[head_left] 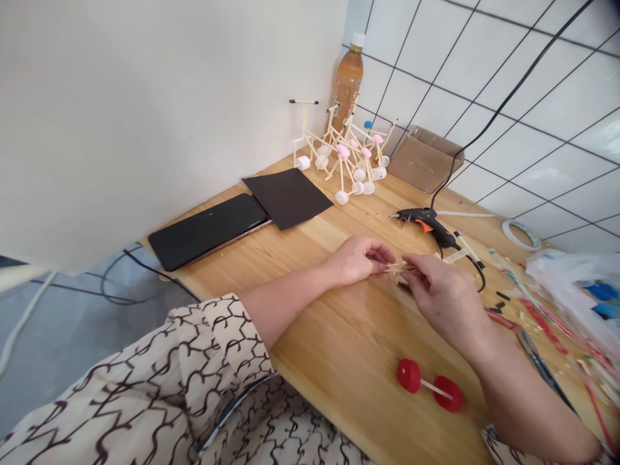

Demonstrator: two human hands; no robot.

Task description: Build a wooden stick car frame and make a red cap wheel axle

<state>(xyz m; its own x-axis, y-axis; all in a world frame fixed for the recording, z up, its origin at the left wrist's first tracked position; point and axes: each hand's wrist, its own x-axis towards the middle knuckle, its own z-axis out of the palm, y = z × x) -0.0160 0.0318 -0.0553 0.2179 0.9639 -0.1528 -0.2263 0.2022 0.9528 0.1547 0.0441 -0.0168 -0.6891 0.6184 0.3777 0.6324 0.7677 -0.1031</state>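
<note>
Over the middle of the wooden table, my left hand [361, 259] pinches one side of a small frame of thin wooden sticks [396, 268]. My right hand [440, 294] closes its fingertips on the frame's other side. Fingers cover much of the piece, so its full shape is hidden. Nearer to me lies a pair of red bottle caps [409, 375] joined by a pale stick, like an axle with wheels. A black hot glue gun [426, 223] rests beyond my right hand, beside a T-shaped stick piece with black ends [469, 250].
Several stick models with cap wheels [351, 152] stand at the back by a bottle of amber drink [349, 81]. A cardboard box [426, 158], tape roll [520, 234], scissors [540, 361] and plastic bag [576, 284] lie rightward. A phone [208, 229] and black sheet [288, 197] lie left.
</note>
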